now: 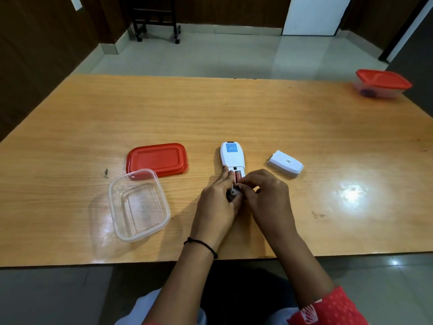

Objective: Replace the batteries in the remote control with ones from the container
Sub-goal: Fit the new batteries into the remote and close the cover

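Observation:
A white remote control [232, 156] lies face down on the wooden table [210, 109], its battery bay uncovered. Reddish batteries [237, 177] show in the bay. My left hand [218, 202] grips the near end of the remote from the left. My right hand [267, 195] has its fingertips pinched on a battery at the bay. The white battery cover [285, 163] lies to the right of the remote. A clear plastic container [138, 205] stands open to the left, with nothing visible inside it. Its red lid [157, 160] lies just behind it.
A second clear container with a red lid [383, 84] stands at the table's far right corner, something dark inside. A dark wheeled stand [155, 22] is on the tiled floor beyond the table. The near table edge runs just under my wrists.

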`<state>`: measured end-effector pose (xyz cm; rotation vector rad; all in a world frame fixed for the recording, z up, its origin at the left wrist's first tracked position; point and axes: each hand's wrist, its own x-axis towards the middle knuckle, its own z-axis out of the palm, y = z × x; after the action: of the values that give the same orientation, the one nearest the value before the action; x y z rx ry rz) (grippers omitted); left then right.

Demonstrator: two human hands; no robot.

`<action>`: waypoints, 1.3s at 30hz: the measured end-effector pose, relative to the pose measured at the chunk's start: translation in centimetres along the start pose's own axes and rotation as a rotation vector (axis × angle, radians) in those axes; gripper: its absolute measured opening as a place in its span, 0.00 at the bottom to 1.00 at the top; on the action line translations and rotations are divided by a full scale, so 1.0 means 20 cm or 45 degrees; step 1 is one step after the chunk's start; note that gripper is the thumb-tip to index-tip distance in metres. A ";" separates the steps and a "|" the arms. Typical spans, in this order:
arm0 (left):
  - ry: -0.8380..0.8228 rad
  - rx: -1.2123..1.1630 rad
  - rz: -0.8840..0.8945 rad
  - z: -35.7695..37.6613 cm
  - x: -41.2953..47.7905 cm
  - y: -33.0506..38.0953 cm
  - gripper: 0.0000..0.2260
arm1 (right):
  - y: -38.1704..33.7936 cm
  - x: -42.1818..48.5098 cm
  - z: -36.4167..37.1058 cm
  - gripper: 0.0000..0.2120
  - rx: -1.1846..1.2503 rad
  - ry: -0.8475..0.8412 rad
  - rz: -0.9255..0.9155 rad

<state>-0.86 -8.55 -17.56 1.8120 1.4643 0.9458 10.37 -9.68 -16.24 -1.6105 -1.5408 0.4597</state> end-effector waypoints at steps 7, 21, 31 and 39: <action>-0.032 -0.016 -0.038 0.00 0.00 0.00 0.25 | -0.01 0.09 0.04 0.01 0.293 0.002 0.566; 0.015 -0.320 -0.098 -0.04 -0.02 0.01 0.30 | 0.10 0.17 -0.08 0.16 0.219 0.133 0.357; 0.122 -0.390 -0.275 -0.07 0.02 -0.03 0.25 | 0.24 0.22 -0.17 0.24 -0.128 0.249 0.381; 0.098 -0.311 -0.214 -0.05 0.00 0.05 0.21 | -0.04 0.02 0.02 0.17 0.065 -0.004 0.328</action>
<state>-1.12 -8.78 -16.17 1.4690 1.4519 1.0672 9.67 -9.21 -15.60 -1.7765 -1.3181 0.6360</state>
